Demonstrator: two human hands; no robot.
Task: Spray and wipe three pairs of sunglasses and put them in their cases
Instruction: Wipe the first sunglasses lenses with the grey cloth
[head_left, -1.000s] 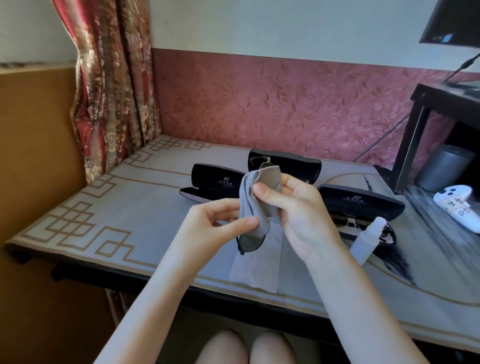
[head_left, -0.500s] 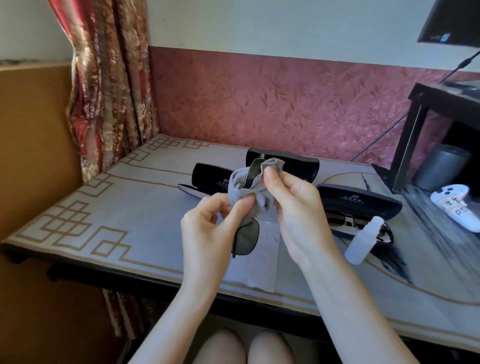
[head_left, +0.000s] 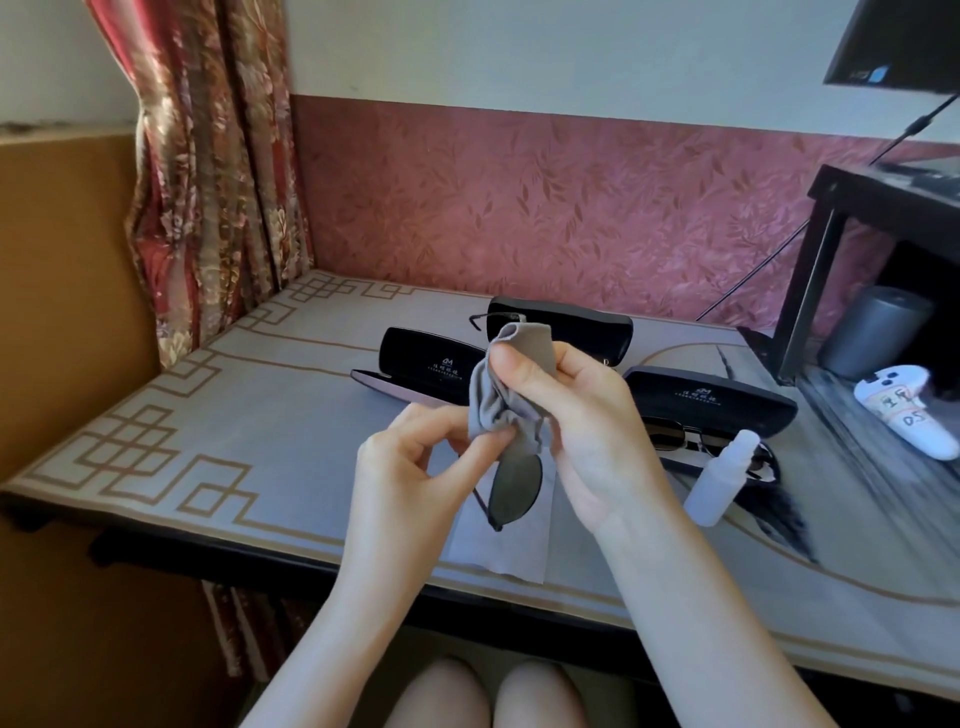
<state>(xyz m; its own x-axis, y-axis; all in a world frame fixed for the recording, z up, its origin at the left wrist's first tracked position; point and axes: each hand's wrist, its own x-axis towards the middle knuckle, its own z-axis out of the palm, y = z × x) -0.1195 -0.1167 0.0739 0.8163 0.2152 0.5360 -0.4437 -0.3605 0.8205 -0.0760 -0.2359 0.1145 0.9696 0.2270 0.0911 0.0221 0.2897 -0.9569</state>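
I hold a pair of dark sunglasses (head_left: 515, 483) upright above the table, its upper lens wrapped in a grey cloth (head_left: 497, 387). My right hand (head_left: 582, 426) grips the cloth and the upper part of the glasses, thumb on top. My left hand (head_left: 415, 467) pinches the cloth against the frame from the left. Three black cases stand open behind: one on the left (head_left: 426, 364), one at the back (head_left: 566, 325), one on the right (head_left: 711, 402). A second pair of sunglasses (head_left: 691, 441) lies in front of the right case. A white spray bottle (head_left: 719, 478) stands beside it.
Another grey cloth (head_left: 509, 540) lies flat on the table (head_left: 234, 415) under my hands. A white game controller (head_left: 909, 415) lies far right by a black stand (head_left: 810, 270) and a grey cylinder (head_left: 867, 332). A curtain (head_left: 208, 171) hangs at the back left.
My left hand slid down the cloth from the upper lens toward the middle of the frame. My right thumb shifted on the cloth's top, and the bare lower lens hangs lower.
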